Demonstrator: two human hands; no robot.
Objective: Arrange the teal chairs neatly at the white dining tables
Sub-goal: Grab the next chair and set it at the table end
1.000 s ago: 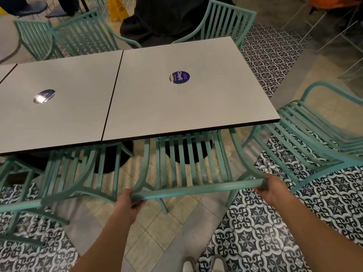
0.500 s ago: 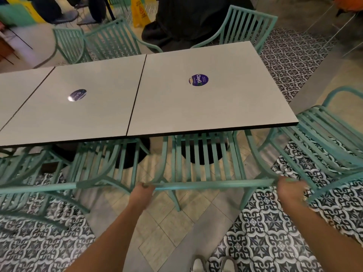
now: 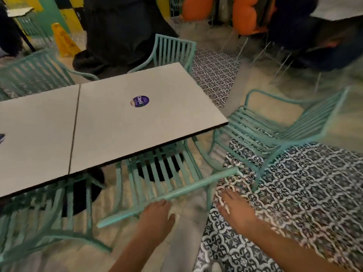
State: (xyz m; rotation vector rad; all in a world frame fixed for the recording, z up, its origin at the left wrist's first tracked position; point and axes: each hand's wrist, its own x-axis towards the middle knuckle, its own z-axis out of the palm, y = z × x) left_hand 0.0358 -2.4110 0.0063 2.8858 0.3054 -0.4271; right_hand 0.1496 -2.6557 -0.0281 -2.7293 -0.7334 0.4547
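Patterned tile floor [image 3: 306,193], white table [image 3: 137,124]

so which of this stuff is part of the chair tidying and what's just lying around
Job:
near chair, tucked at the table
end chair, angled out from the table's corner
far chair
left hand, by the near chair's top rail

Lying about:
yellow floor sign
orange seats
sticker

Teal chairs [image 3: 157,173], white tables [image 3: 137,122], patterned floor [image 3: 306,193]
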